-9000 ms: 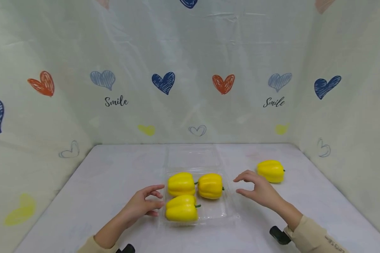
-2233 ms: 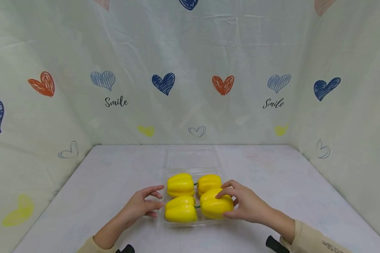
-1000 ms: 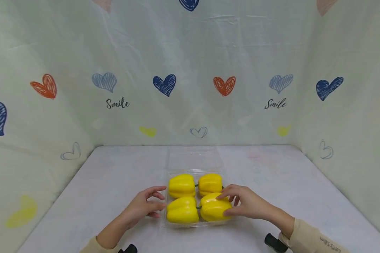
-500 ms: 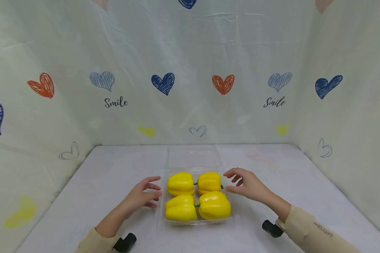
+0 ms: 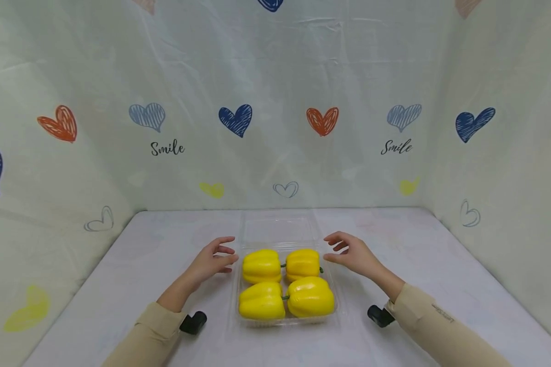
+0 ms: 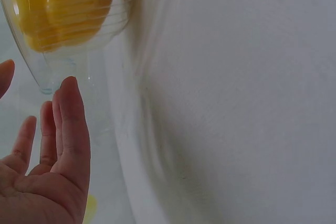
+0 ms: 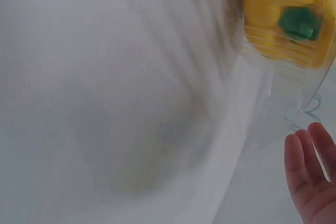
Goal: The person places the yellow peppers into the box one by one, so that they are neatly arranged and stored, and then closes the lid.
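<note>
Several yellow bell peppers (image 5: 261, 300) with green stems fill the clear plastic clamshell box (image 5: 303, 322) in two rows. Its clear lid (image 5: 277, 227) lies folded back, away from the person. My left hand (image 5: 213, 260) is at the box's back left corner, fingers extended and thumb apart, holding nothing. Across from it, my right hand (image 5: 353, 254) is beside the back right corner, fingers loosely bent and nothing between them. In the left wrist view a pepper (image 6: 65, 9) shows through the box wall above the fingers. A green stem (image 7: 299, 23) shows through the wall in the right wrist view.
A white cloth covers the table (image 5: 174, 229). Behind and at both sides hangs a pale curtain (image 5: 280, 66) printed with hearts. Black wrist cameras (image 5: 194, 322) sit by the beige sleeves (image 5: 142, 336).
The right hand carried the last loose pepper from the right side of the table into the box's front right place, then let go. Both hands have since moved back along the box toward the lid.
</note>
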Action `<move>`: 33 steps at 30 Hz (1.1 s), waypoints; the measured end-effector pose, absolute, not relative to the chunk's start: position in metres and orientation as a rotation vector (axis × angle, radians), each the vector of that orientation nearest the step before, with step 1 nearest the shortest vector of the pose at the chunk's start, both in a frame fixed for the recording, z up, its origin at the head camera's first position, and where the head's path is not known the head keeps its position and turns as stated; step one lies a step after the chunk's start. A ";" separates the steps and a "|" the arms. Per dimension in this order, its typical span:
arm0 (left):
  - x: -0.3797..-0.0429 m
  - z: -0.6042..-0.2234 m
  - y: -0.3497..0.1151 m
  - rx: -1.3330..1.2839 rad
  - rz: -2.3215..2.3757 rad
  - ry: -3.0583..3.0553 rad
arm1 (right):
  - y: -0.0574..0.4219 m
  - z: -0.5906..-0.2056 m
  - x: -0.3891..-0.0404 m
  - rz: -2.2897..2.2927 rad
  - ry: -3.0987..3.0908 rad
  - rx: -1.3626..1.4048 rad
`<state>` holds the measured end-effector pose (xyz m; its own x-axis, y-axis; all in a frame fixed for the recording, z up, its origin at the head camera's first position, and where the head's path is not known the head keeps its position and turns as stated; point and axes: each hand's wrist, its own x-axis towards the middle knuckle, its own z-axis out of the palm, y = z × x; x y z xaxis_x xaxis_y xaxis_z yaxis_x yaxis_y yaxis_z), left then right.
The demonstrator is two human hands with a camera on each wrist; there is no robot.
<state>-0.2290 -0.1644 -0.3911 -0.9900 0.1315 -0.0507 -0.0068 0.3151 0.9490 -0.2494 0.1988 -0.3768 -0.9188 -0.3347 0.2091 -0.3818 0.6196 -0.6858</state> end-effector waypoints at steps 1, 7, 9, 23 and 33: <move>-0.232 -0.391 -0.165 0.134 1.765 2.444 | 0.199 -0.378 -0.252 1.201 -2.779 0.600; -0.246 -0.390 -0.165 0.185 1.762 2.411 | 0.199 -0.383 -0.267 1.298 -2.798 0.534; -0.250 -0.392 -0.165 0.213 1.754 2.401 | 0.198 -0.385 -0.272 1.339 -2.807 0.519; -0.262 -0.401 -0.162 0.226 1.833 2.330 | 0.191 -0.388 -0.286 1.499 -2.836 0.484; -0.259 -0.395 -0.150 0.115 1.945 2.375 | 0.186 -0.384 -0.286 1.483 -2.764 0.461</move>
